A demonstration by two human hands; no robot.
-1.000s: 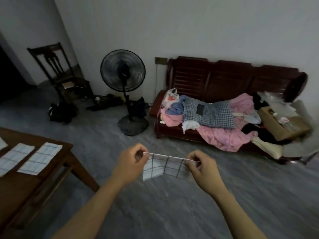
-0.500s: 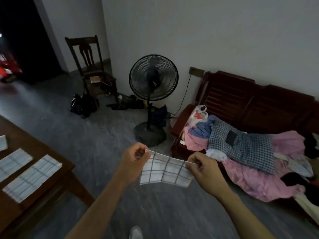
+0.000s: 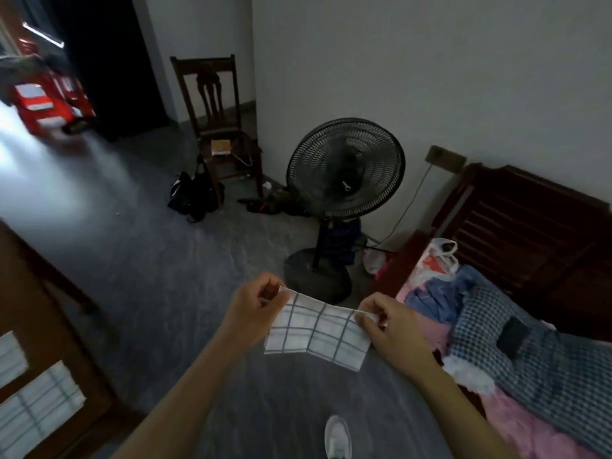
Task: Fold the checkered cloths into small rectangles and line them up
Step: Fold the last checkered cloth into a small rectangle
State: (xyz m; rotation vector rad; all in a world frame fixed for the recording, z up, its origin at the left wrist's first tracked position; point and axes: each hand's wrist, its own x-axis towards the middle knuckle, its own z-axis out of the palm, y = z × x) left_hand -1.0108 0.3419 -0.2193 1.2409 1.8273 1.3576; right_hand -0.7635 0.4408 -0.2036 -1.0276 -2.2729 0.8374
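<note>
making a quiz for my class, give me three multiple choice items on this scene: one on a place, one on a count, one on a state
1. Where is the fan?
A. on the sofa
B. on the floor by the wall
C. on the table

2. How many folded cloths show on the table?
A. two
B. five
C. none

3. How is the checkered cloth held?
A. pinched by both hands in the air
B. lying on the floor
C. draped on the chair

Answers: 1 B, its base stands on the grey floor; 2 A, two lie at the left edge; 3 A, left hand and right hand pinch its top corners.
</note>
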